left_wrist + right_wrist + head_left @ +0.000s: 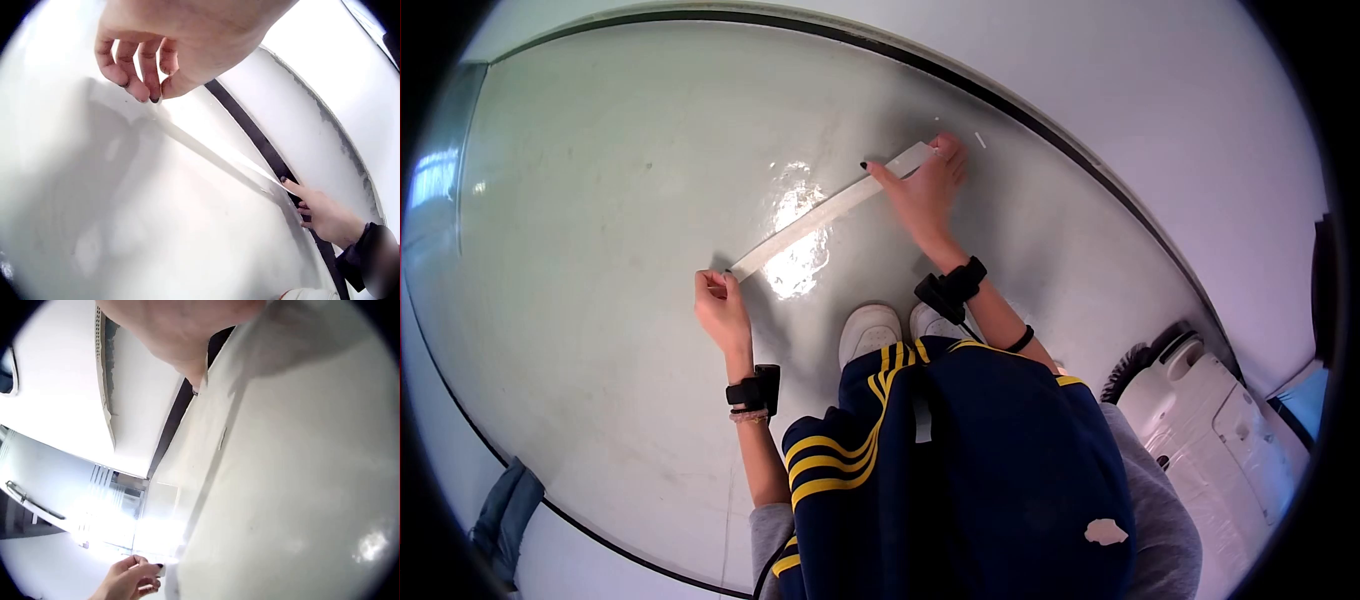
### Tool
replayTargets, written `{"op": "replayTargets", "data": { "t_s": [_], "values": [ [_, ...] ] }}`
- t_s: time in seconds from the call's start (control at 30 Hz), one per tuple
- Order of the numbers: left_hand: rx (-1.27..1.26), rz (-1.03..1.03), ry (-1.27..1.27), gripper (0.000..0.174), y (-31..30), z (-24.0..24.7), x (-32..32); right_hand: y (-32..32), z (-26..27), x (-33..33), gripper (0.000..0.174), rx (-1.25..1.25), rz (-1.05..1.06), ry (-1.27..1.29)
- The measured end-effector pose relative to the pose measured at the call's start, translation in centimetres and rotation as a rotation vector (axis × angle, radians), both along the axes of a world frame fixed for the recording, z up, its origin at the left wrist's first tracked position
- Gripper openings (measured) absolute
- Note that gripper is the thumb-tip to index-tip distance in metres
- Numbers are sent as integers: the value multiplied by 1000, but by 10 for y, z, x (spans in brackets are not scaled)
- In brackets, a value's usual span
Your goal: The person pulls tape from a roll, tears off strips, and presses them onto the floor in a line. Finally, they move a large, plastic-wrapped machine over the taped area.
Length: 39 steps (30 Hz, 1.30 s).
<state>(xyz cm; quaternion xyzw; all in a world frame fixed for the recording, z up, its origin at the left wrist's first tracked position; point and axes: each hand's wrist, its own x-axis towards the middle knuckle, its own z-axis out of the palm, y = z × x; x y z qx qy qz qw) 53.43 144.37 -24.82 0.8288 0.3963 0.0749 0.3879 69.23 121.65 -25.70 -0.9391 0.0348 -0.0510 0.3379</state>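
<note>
Floor (pixel 600 190) beneath; pale strip (pixel 830 210) stretched slantwise between hands. Right hand (pixel 925 195) half open, fingers curled round far end, thumb spread; left hand (pixel 723 312) nearly closed, pinching near end. Apparent step: holding strip extended; moving it calls for coordinated hands, steady tension.

Long, narrow whitish strip (pixel 825 213), perhaps tape, stretched nearly straight above the glossy floor (pixel 600 240)
</note>
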Motion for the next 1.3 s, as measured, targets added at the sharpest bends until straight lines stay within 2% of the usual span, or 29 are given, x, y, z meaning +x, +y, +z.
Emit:
{"op": "replayTargets", "data": {
  "t_s": [0.03,0.17,0.23,0.37,0.47,0.53,0.57,0.67,0.73,0.77,0.83,0.97,1.03,1.17,1.23,1.3],
  "values": [
    [-16,3,12,15,0,2,1,-2,0,0,71,-71,17,-48],
    [-8,-2,15,15,-2,4,0,0,-1,-3,72,-80,46,-20],
    [-3,0,-8,15,-2,4,1,-1,-3,-3,73,-117,79,-105],
    [8,-10,8,15,-1,2,-1,-3,-5,-2,71,-122,82,-109],
    [20,-14,26,14,-1,1,-2,-2,-4,-3,81,-146,107,-73],
    [27,-26,6,14,0,0,-3,0,2,-4,93,-149,98,-78],
    [27,-24,7,14,-1,1,-3,0,4,-5,93,-149,100,-77],
    [37,-29,21,14,-2,4,-2,-4,6,-9,86,-183,160,-153],
    [27,-25,22,13,-4,7,0,-9,7,-17,61,-376,577,-361],
    [26,-23,23,13,-3,6,-3,-6,12,-21,61,-377,579,-360],
    [42,-28,1,12,-2,0,-4,3,24,-25,50,-463,759,-207],
    [58,-32,-14,12,0,-3,-5,8,18,-30,48,-552,818,-136],
    [68,-48,-1,12,1,-3,-4,5,10,-40,50,-536,926,-132],
    [70,-68,-2,12,1,-4,-5,3,24,-38,53,-537,886,-105],
    [84,-57,4,12,1,-2,-5,4,25,-39,54,-560,745,-136],
    [89,-48,10,12,1,-2,-5,13,20,-42,52,-522,760,-107]
  ]
}}
